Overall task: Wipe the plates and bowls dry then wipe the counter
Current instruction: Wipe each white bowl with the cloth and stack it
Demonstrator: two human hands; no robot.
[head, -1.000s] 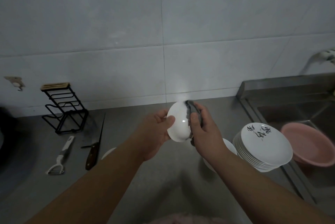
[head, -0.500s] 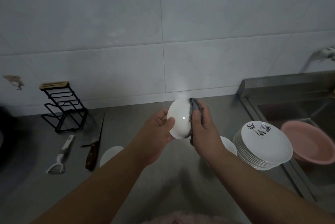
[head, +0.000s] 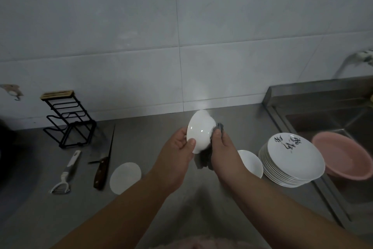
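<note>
White bowl (head: 199, 130), tilted on edge above the grey bench (head: 201, 208), near the wall: left hand (head: 175, 152) grips its rim, thumb curled over the near edge. Right hand (head: 222, 147) presses a grey cloth (head: 203, 158) to the bowl's underside, fingers (head: 217, 133) curled round the cloth. On the bench: second white bowl (head: 251, 163) just beside a stack of plates (head: 292, 162); round white dish (head: 125, 177) at left; knife (head: 104, 163); peeler (head: 66, 174); black wire rack (head: 68, 119). Pink basin (head: 343, 156) in the sink (head: 323, 111).
</note>
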